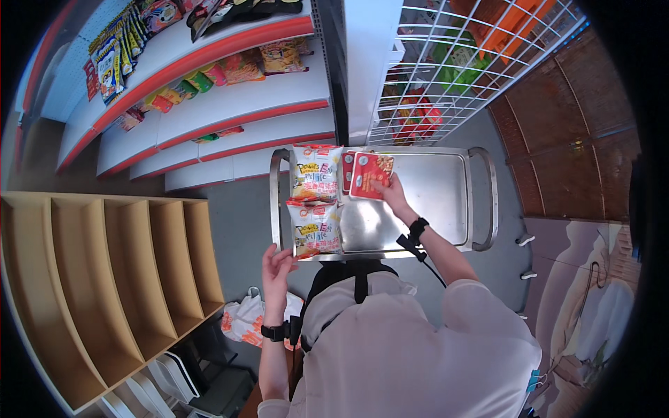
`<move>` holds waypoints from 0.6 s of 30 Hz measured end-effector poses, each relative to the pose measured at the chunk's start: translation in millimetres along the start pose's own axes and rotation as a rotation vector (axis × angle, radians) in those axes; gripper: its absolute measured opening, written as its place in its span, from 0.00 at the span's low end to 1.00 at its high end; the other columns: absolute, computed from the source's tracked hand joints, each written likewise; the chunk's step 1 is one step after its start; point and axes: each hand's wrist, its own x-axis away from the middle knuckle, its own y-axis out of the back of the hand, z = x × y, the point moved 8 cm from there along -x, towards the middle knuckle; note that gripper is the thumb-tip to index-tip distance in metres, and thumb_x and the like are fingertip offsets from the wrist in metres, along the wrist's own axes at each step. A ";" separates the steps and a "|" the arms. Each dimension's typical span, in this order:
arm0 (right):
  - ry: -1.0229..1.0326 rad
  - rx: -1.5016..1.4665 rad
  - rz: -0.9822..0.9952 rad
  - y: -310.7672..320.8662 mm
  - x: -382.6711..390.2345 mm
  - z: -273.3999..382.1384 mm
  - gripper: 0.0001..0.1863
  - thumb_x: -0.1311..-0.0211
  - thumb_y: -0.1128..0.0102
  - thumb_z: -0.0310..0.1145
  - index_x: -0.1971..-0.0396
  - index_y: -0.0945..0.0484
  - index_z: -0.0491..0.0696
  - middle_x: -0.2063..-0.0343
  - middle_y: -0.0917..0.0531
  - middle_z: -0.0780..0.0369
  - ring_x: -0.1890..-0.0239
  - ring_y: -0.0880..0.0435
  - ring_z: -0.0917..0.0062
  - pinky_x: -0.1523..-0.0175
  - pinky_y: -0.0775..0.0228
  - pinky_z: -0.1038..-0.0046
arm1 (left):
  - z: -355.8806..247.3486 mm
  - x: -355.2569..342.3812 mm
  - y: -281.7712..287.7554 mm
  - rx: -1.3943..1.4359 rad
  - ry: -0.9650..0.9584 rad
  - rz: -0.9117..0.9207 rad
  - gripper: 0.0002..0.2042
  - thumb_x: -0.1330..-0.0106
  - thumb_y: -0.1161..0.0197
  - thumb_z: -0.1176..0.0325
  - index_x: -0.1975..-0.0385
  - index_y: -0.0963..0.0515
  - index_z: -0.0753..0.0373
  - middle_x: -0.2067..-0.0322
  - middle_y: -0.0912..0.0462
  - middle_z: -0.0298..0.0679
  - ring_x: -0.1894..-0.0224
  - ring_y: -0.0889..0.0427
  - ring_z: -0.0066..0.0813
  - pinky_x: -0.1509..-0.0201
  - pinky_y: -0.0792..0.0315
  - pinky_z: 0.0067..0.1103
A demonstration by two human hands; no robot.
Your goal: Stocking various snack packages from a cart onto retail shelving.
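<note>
My right hand point(394, 196) grips a flat red snack packet point(366, 174) by its lower right corner, above the metal cart point(432, 209). Another red packet point(346, 172) shows partly behind it. Two white chip bags point(317, 174) with coloured lettering lie one in front of the other along the cart's left end. Beside the nearer chip bag point(315, 228), my left hand point(277, 263) is raised at the cart's front left corner. Its fingers are spread and hold nothing; whether a fingertip touches the bag or rim I cannot tell.
Shelves point(230, 97) with red edges and snack bags stand at the far left. A white wire rack point(460, 70) rises behind the cart. Wooden compartments point(118, 272) are at left, with a white and orange bag point(244, 319) on the floor by me. Brown panels point(571, 132) stand at right.
</note>
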 end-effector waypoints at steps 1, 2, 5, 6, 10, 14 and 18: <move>-0.002 0.040 -0.018 5.4 -15.9 -9.9 0.21 0.42 0.35 0.29 0.54 0.36 0.42 0.59 0.20 0.59 0.57 0.20 0.77 0.51 0.25 0.75 | 6.2 3.7 12.7 0.026 0.028 -0.047 0.22 0.32 0.45 0.72 0.39 0.39 0.62 0.53 0.23 0.44 0.56 0.21 0.29 0.52 0.26 0.25; 0.021 0.114 -0.034 7.6 -25.8 -14.0 0.24 0.44 0.33 0.31 0.54 0.36 0.40 0.59 0.20 0.58 0.58 0.19 0.76 0.52 0.25 0.75 | 9.8 8.9 21.9 0.027 0.040 -0.075 0.21 0.32 0.45 0.71 0.40 0.39 0.62 0.53 0.22 0.45 0.57 0.21 0.29 0.52 0.26 0.25; 0.066 0.218 -0.026 0.1 -49.1 -25.7 0.28 0.45 0.31 0.33 0.52 0.37 0.39 0.60 0.20 0.57 0.59 0.19 0.75 0.53 0.25 0.74 | 21.1 25.4 45.3 0.018 0.096 -0.151 0.21 0.32 0.45 0.70 0.40 0.39 0.62 0.53 0.23 0.45 0.59 0.20 0.29 0.52 0.26 0.25; 0.076 0.244 -0.043 -0.9 -52.5 -30.1 0.30 0.46 0.31 0.34 0.50 0.38 0.38 0.60 0.20 0.55 0.59 0.19 0.74 0.53 0.25 0.74 | 24.5 30.3 50.7 0.014 0.097 -0.161 0.21 0.32 0.45 0.70 0.40 0.39 0.62 0.53 0.23 0.45 0.59 0.20 0.29 0.52 0.26 0.25; 0.046 0.295 -0.022 -6.5 -61.8 -43.1 0.35 0.45 0.32 0.34 0.44 0.42 0.36 0.55 0.21 0.54 0.55 0.20 0.73 0.50 0.25 0.72 | 37.5 47.5 66.6 0.069 0.136 -0.223 0.21 0.32 0.44 0.69 0.40 0.38 0.63 0.54 0.22 0.45 0.60 0.20 0.29 0.53 0.25 0.24; 0.125 0.486 -0.007 -15.0 -53.1 -27.9 0.36 0.46 0.32 0.35 0.42 0.41 0.37 0.55 0.20 0.51 0.56 0.18 0.63 0.50 0.27 0.69 | 51.4 58.4 76.9 0.120 0.145 -0.271 0.21 0.32 0.44 0.70 0.41 0.38 0.63 0.55 0.22 0.46 0.61 0.20 0.29 0.53 0.25 0.24; 0.280 0.647 -0.124 -9.4 -42.1 -20.7 0.35 0.45 0.34 0.36 0.42 0.41 0.38 0.57 0.20 0.48 0.56 0.18 0.59 0.50 0.27 0.67 | 56.5 60.8 78.4 0.125 0.154 -0.280 0.21 0.32 0.44 0.70 0.41 0.38 0.64 0.55 0.21 0.46 0.62 0.19 0.29 0.54 0.25 0.23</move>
